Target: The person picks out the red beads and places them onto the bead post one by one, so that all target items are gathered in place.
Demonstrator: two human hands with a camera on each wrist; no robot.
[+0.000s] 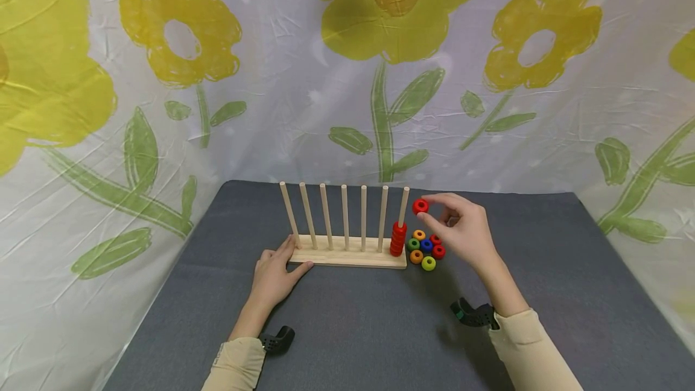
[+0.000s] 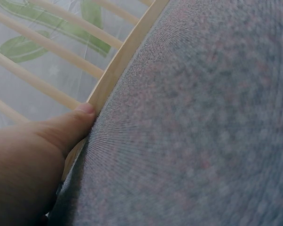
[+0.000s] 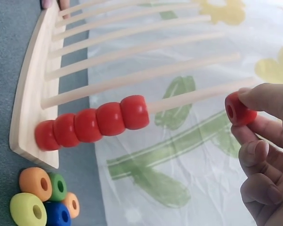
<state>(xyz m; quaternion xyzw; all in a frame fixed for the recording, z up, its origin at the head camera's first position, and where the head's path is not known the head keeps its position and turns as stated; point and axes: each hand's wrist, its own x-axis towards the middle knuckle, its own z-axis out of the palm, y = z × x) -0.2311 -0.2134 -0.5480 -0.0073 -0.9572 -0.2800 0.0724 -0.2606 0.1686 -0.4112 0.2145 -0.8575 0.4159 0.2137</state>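
A wooden peg rack stands on the table with a row of upright pegs. Its rightmost peg carries a stack of several red beads; the other pegs are bare. My left hand grips the rack's left end, its thumb against the front edge and its fingers at the far side. Between thumb and fingertips, my right hand pinches a red bead, just right of the top of the rightmost peg. The bead's hole shows, facing roughly toward the rack's base in the right wrist view.
Loose beads lie in a cluster by the rack's right end: a yellow-green bead, a blue bead, a green bead, orange ones and red ones. The dark grey tablecloth reaches back to a flower-printed curtain.
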